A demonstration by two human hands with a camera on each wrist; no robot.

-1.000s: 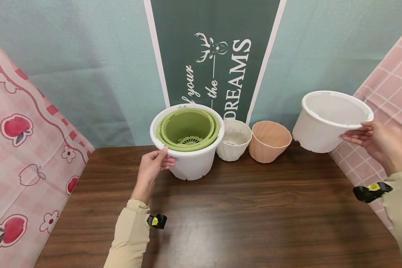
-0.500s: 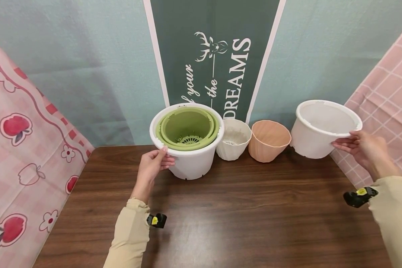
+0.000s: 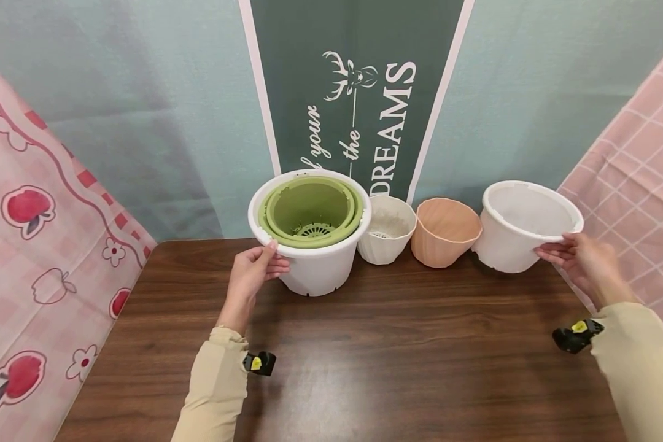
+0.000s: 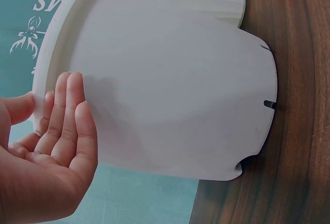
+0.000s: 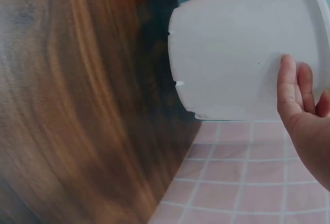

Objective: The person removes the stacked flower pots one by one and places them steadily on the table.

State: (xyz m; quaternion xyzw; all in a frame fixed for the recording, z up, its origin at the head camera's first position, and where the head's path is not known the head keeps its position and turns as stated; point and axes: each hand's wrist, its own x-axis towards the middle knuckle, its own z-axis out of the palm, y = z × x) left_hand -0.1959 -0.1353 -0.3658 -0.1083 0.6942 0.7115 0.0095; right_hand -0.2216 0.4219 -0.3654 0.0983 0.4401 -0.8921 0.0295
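Observation:
My left hand pinches the near-left rim of a large white flowerpot, thumb on top and fingers along the outer wall. Green flowerpots are nested inside it, the innermost with a slotted bottom. At the right, my right hand pinches the near-right rim of another large white flowerpot, which has nothing inside. In the right wrist view its notched base is close over the table. Between the two stand a small off-white pot and a peach pot with a faceted rim.
The brown wooden table extends in front of the row of pots. A teal cloth backdrop with lettering hangs right behind them. Pink patterned cloth borders the left side, and pink checked cloth the right.
My right hand has brought its white flowerpot down and to the left, right beside the peach pot. My left hand and the nested pots have stayed in place.

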